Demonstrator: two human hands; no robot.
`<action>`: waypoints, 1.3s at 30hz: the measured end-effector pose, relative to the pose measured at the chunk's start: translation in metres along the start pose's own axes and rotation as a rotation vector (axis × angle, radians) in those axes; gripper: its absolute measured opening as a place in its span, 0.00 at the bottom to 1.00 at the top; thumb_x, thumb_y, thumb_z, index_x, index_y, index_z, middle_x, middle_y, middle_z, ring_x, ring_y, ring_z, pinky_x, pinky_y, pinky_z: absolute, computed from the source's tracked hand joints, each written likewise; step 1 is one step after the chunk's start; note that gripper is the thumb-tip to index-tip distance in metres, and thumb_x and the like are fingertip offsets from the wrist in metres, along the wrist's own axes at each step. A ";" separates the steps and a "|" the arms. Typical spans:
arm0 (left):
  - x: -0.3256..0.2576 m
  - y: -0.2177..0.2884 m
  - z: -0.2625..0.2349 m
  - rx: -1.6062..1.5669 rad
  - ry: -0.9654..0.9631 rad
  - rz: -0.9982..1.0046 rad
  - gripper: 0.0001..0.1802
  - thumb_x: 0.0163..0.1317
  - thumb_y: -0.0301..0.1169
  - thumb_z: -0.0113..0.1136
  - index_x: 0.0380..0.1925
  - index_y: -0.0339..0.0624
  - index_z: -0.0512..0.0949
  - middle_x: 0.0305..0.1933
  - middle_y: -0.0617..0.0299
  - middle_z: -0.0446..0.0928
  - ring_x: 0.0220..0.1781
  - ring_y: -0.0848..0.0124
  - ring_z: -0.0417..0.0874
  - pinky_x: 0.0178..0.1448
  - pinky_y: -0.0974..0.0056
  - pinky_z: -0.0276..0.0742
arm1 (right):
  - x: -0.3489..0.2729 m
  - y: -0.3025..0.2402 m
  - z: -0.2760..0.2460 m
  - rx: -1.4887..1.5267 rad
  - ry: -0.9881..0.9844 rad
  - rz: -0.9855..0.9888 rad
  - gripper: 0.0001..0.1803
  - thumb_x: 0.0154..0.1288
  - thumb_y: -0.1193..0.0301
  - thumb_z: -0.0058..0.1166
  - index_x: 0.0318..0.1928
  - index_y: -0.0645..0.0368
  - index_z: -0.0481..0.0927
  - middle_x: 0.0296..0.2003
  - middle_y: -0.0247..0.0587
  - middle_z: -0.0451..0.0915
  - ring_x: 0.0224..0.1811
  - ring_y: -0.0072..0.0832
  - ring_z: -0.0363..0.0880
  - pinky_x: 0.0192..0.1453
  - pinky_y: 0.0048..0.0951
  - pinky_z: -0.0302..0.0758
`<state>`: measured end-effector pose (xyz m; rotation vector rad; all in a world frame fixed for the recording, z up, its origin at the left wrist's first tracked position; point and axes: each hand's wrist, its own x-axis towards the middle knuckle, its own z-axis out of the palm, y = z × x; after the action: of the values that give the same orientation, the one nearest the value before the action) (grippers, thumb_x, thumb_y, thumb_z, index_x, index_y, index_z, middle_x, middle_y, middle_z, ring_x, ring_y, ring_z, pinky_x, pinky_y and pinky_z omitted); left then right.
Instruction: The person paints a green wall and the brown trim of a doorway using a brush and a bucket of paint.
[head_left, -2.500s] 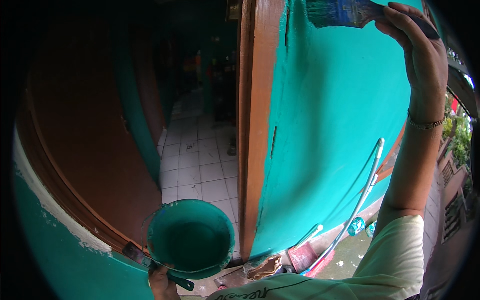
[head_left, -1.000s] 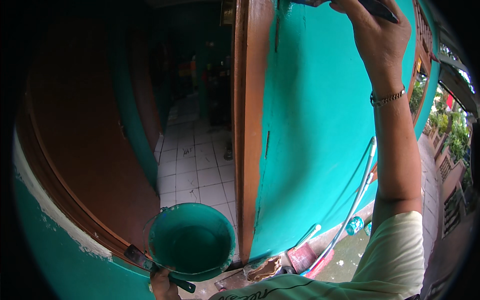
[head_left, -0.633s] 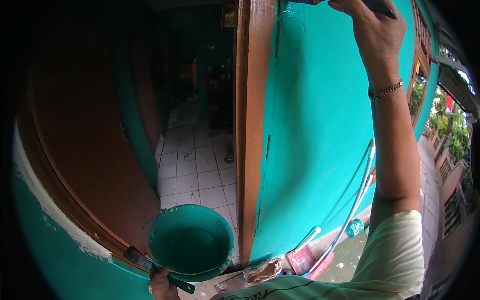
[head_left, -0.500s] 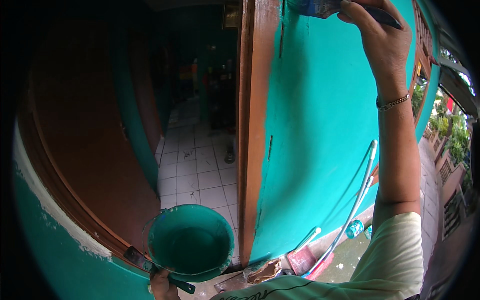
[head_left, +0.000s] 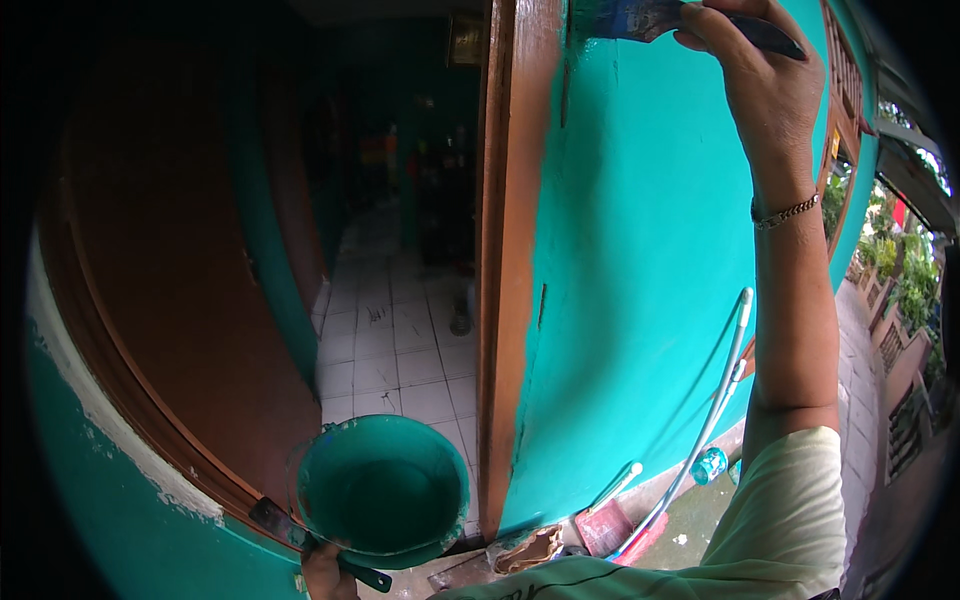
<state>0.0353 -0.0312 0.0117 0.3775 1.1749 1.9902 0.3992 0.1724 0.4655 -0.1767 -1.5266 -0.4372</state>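
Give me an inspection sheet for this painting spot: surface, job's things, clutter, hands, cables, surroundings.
Surface: turquoise painted wall, evenly coated, beside a brown wooden door frame.
Job's things: wide flat paintbrush pressed high on the wall; round bucket of turquoise paint, and a second dark-handled brush held under it.
Clutter: long white pole, red dustpan-like tray, crumpled brown bag and small turquoise can at the wall's foot.
Hands: right hand grips the paintbrush; left hand holds the bucket.
Cables: nothing seen.
Surroundings: open brown door, white tiled hallway, greenery at right.
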 end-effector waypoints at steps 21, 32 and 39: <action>0.002 0.001 -0.005 0.005 0.025 -0.040 0.24 0.43 0.15 0.60 0.46 0.33 0.78 0.42 0.53 0.82 0.43 0.58 0.84 0.50 0.56 0.83 | 0.043 0.029 0.019 0.160 0.150 0.046 0.06 0.57 0.78 0.61 0.33 0.67 0.78 0.28 0.42 0.82 0.29 0.24 0.82 0.35 0.23 0.83; 0.007 -0.004 -0.010 0.007 -0.023 -0.053 0.25 0.43 0.16 0.60 0.47 0.32 0.77 0.42 0.53 0.82 0.42 0.59 0.84 0.48 0.57 0.82 | -0.014 0.021 -0.005 0.210 0.000 0.107 0.08 0.63 0.77 0.63 0.39 0.68 0.80 0.34 0.44 0.84 0.35 0.29 0.86 0.42 0.25 0.83; 0.000 0.000 -0.002 0.018 0.005 -0.023 0.23 0.44 0.17 0.60 0.46 0.32 0.77 0.40 0.55 0.82 0.41 0.61 0.84 0.48 0.59 0.82 | -0.034 0.009 -0.025 0.143 -0.081 0.208 0.07 0.64 0.77 0.63 0.37 0.68 0.80 0.38 0.44 0.85 0.39 0.31 0.87 0.48 0.29 0.85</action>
<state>0.0343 -0.0325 0.0106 0.3668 1.1954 1.9634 0.4262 0.1766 0.4318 -0.2404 -1.5934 -0.1568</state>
